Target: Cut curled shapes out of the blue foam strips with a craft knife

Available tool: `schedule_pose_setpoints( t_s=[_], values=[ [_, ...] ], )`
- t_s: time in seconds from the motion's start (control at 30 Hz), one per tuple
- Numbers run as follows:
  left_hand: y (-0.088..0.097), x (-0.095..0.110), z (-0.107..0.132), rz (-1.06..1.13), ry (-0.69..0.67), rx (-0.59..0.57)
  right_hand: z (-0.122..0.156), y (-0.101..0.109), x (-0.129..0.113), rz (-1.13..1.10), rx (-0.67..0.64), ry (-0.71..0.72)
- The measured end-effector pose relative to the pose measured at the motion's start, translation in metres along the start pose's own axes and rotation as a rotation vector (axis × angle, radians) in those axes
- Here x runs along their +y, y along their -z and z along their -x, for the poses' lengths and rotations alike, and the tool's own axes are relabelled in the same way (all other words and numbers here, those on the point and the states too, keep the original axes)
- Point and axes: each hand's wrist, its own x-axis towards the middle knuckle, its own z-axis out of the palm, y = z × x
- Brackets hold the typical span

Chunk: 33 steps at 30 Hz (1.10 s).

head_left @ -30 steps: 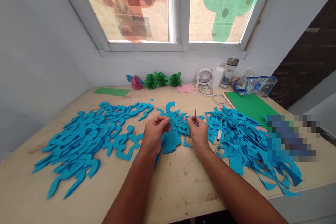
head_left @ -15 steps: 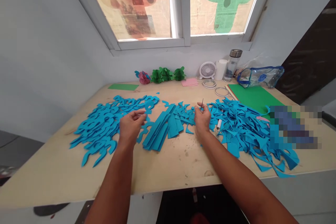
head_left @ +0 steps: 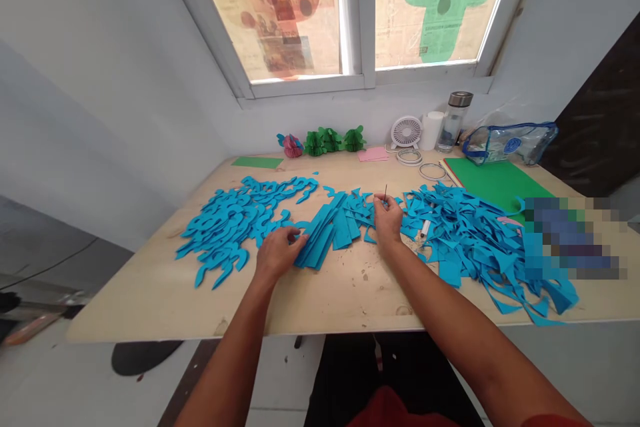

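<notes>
My left hand (head_left: 281,248) is at the near-left edge of a stack of folded blue paper strips (head_left: 320,240), thumb and fingers apart, fingertips touching or nearly touching the strips. In my right hand (head_left: 389,221), closed, are what look like scissors (head_left: 385,191). Only a thin dark tip shows above the fingers; the handles are hidden. Left of my left hand lies a heap of cut wavy blue paper shapes (head_left: 220,223). Blue paper offcuts (head_left: 470,233) are heaped to the right of my right hand.
A white marker (head_left: 426,228) lies by the offcuts. Along the wall stand green paper figures (head_left: 330,140), a small fan (head_left: 407,132), a glass bottle (head_left: 451,121) and a clear pouch (head_left: 510,143). Green sheets (head_left: 500,180) lie at the right, beside a pixelated patch.
My left hand has gone down and right, from beside the cut shapes to the strip stack. A wavy blue shape now lies at the heap's right. The view has shifted slightly left.
</notes>
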Motion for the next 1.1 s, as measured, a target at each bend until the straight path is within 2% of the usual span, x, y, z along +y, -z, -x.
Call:
schedule_pose_setpoints(
  t_s=[0.13,0.23,0.43,0.53,0.63,0.73,0.8,0.93,1.0,1.1],
  values=[
    [-0.006,0.013,0.002,-0.236,-0.003,-0.059,0.004,-0.001,-0.004,0.018,-0.020,0.023],
    [-0.006,0.018,0.005,-0.251,0.033,-0.077,0.005,-0.002,-0.005,0.030,-0.033,0.040],
    [-0.003,0.027,0.013,-0.110,0.089,0.081,0.006,-0.002,-0.002,0.048,-0.060,0.080],
    [0.001,0.029,0.017,0.079,0.113,0.190,0.006,-0.001,-0.002,0.052,-0.079,0.101],
    [0.004,0.035,0.023,0.504,0.173,0.278,0.009,-0.002,-0.004,0.049,-0.146,0.120],
    [0.005,0.048,0.030,1.057,0.267,0.212,0.017,-0.006,-0.012,0.031,-0.267,0.133],
    [0.003,0.059,0.035,1.303,0.324,0.150,0.026,-0.010,-0.019,0.017,-0.369,0.133],
    [0.000,0.080,0.037,1.525,0.380,0.169,0.045,-0.017,-0.034,-0.005,-0.572,0.108],
    [-0.002,0.086,0.035,1.552,0.377,0.213,0.051,-0.018,-0.039,-0.026,-0.729,0.013],
    [-0.004,0.090,0.034,1.556,0.345,0.269,0.053,-0.017,-0.044,-0.030,-0.791,-0.060]
  ],
)
